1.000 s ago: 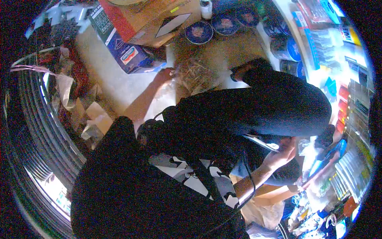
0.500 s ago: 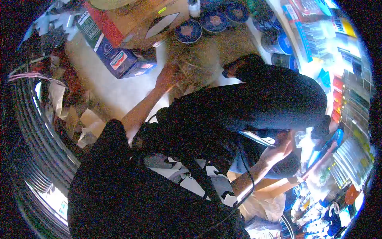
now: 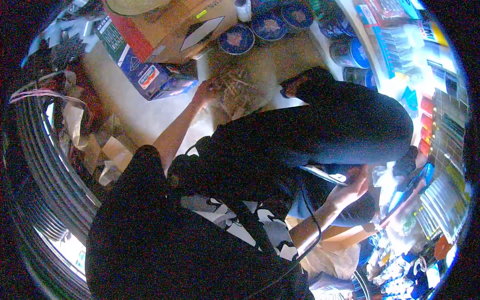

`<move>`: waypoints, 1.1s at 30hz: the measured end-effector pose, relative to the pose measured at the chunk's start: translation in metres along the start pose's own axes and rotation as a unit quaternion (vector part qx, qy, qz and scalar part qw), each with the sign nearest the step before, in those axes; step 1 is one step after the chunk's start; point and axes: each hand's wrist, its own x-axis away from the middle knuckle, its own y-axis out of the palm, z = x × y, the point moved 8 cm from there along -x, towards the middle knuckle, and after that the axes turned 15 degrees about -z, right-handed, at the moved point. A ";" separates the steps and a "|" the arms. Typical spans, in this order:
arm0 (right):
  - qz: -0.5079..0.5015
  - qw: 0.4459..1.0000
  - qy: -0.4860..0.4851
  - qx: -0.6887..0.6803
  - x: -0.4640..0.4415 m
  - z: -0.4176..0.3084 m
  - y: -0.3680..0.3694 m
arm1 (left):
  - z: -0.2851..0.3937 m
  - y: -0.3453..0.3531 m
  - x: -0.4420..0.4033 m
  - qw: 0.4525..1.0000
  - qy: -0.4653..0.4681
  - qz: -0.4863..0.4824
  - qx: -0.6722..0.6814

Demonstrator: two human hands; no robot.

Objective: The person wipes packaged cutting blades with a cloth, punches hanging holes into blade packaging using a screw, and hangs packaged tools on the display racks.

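My left hand (image 3: 206,92) reaches down to the floor, its fingers closed at the left edge of a clear, crinkled plastic bag (image 3: 244,96). What the bag contains is too grainy to tell. Beside that hand lies a dark blue printed box (image 3: 152,79). Over on the right, below my bent knee, my right hand (image 3: 355,181) grips a flat, thin, whitish object (image 3: 324,174) with a dark edge; its kind cannot be made out. A dark cable (image 3: 316,225) loops over the right forearm.
A large cardboard box (image 3: 215,25) stands at the top, with blue-topped round tins (image 3: 237,40) and a white bottle (image 3: 243,10) beside it. Coiled black tubing (image 3: 47,165) fills the left side. An open carton (image 3: 345,237) and packed shelves (image 3: 395,45) are on the right.
My left hand has shifted slightly up and left at the plastic bag, which looks more spread out now. My right hand keeps its flat object in nearly the same place.
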 end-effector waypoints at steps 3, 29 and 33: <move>-0.005 1.000 0.000 -0.012 -0.003 0.002 0.003 | -0.042 0.026 -0.068 0.960 0.091 0.004 -0.266; 0.000 1.000 -0.001 -0.021 0.002 -0.018 0.013 | -0.023 0.015 -0.116 0.950 0.190 -0.193 -0.156; -0.023 1.000 0.012 -0.005 0.003 -0.009 0.010 | 0.001 -0.016 -0.092 0.954 0.088 -0.233 -0.165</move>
